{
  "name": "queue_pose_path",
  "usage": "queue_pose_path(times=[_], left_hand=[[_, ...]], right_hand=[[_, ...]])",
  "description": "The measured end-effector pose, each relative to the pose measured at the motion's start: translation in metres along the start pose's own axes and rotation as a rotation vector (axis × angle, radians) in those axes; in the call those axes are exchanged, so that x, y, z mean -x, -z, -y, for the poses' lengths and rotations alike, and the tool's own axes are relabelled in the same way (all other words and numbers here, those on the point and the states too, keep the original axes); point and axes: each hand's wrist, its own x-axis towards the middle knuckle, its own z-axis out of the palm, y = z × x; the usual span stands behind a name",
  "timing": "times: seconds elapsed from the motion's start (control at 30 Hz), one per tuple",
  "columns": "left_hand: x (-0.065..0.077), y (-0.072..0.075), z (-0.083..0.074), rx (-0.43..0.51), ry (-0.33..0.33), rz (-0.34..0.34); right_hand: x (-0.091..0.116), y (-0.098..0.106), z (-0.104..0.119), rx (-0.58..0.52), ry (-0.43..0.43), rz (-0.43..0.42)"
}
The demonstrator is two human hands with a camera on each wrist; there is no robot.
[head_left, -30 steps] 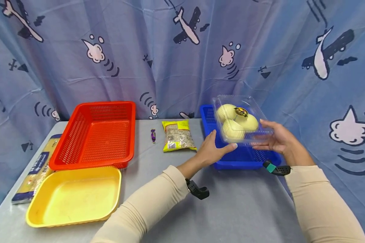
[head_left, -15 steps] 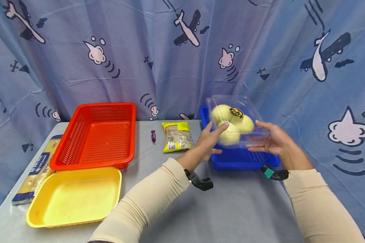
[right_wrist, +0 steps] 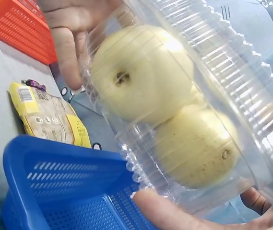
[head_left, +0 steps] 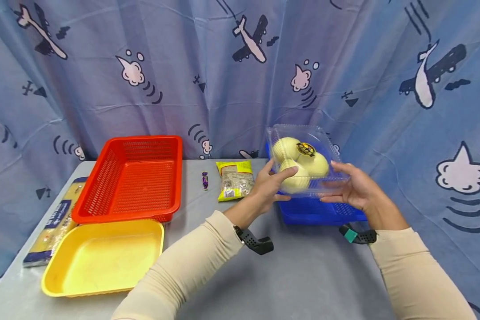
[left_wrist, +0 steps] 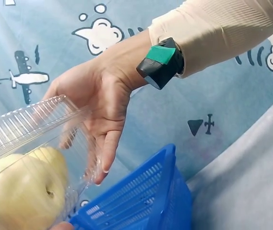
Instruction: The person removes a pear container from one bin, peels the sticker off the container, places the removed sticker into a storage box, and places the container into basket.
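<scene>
A clear plastic clamshell box (head_left: 324, 182) with three pale yellow pears (head_left: 314, 166) and a dark round label is held up in the air, tilted, over the blue basket (head_left: 316, 218). My left hand (head_left: 266, 186) grips its left side, thumb over the front edge. On the other side my right hand (head_left: 358, 186) holds it, thumb above and fingers beneath. Through the wall in the right wrist view, two pears (right_wrist: 141, 74) show brown-spotted ends. The left wrist view shows the right hand (left_wrist: 100, 98) with its fingers along the box's far side.
To the left stand a red basket (head_left: 142, 213) and a yellow tray (head_left: 104, 289), with a gold-and-blue packet (head_left: 60, 218) beside them. A purple-wrapped candy (head_left: 205, 180) and a yellow-edged bag (head_left: 236, 180) lie mid-table. A patterned curtain (head_left: 224, 89) hangs behind.
The box has shifted left over the blue basket, carried by both hands. My left thumb has come over its front left edge, and the left hand now grips it.
</scene>
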Motion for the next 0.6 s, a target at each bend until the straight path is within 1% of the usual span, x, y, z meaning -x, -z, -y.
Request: queue_pose_path(times=[0.17,0.33,0.43,0.6], left_hand=[[0.005,0.007,-0.005,-0.027,-0.018,0.002],[0.012,0.014,-0.01,-0.015,-0.021,-0.011],[0.016,0.02,-0.012,-0.018,-0.023,-0.024],[0.023,0.032,-0.014,-0.013,-0.023,-0.023]], right_hand=[[0.001,-0.006,-0.003,-0.015,0.016,0.034],[0.004,-0.014,-0.006,-0.023,0.038,0.05],[0.005,-0.019,-0.009,-0.021,0.043,0.08],[0.005,-0.028,-0.014,-0.012,0.064,0.119]])
